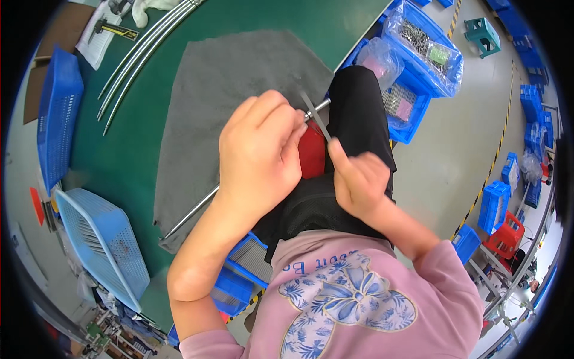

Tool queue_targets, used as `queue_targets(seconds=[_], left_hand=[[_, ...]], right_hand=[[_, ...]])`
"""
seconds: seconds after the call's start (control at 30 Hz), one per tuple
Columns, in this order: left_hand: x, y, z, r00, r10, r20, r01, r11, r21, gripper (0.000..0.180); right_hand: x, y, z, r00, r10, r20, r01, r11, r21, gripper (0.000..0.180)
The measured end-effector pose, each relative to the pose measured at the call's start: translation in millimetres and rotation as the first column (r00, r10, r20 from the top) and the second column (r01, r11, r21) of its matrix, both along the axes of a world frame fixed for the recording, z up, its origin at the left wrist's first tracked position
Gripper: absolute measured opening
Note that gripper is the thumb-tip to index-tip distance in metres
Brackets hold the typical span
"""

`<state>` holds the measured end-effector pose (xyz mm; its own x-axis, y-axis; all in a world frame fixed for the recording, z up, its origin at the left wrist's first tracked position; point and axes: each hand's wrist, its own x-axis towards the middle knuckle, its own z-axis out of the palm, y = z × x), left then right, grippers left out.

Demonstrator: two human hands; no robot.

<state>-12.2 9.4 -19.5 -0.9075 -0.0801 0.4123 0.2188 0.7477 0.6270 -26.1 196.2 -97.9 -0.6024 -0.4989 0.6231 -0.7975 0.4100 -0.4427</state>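
My left hand [258,152] is closed around a long, thin metal rod [192,210]. The rod runs slantwise beneath my left wrist, and its far end pokes out past my fingers. Gripped in my right hand [362,182] is a narrow flat grey file [315,115], which crosses the rod close to that end; whether they touch I cannot tell. Part of the rod is hidden by my left hand and forearm. Below the rod's end, a red patch [312,157] shows over my lap. A grey cloth [233,66] lies under the rod on the table.
On the green table [179,90] lie several metal rods [143,51] and a hammer [116,30]. Blue baskets [122,236] line the left side. At my right, a blue bin [445,78] holds small metal parts. A green stool [482,37] stands on the floor.
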Motion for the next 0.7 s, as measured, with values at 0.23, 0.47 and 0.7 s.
queue_targets(seconds=[0.23, 0.47, 0.7], left_hand=[[2, -1, 4, 1.0, 0.005, 0.008, -0.005, 1.0, -0.013, 0.016], [1, 1, 3, 1.0, 0.016, -0.003, -0.016, 1.0, 0.018, 0.016], [2, 3, 4, 1.0, 0.021, 0.01, -0.021, 1.0, -0.008, 0.016]], right_hand=[[-15, -21, 9, 0.997, 0.001, -0.077, -0.004, 0.999, -0.042, 0.055], [-21, -26, 26, 0.999, 0.028, -0.027, -0.029, 0.999, -0.026, 0.051], [-11, -5, 44, 0.998, 0.034, 0.052, -0.039, 0.993, 0.113, 0.053]])
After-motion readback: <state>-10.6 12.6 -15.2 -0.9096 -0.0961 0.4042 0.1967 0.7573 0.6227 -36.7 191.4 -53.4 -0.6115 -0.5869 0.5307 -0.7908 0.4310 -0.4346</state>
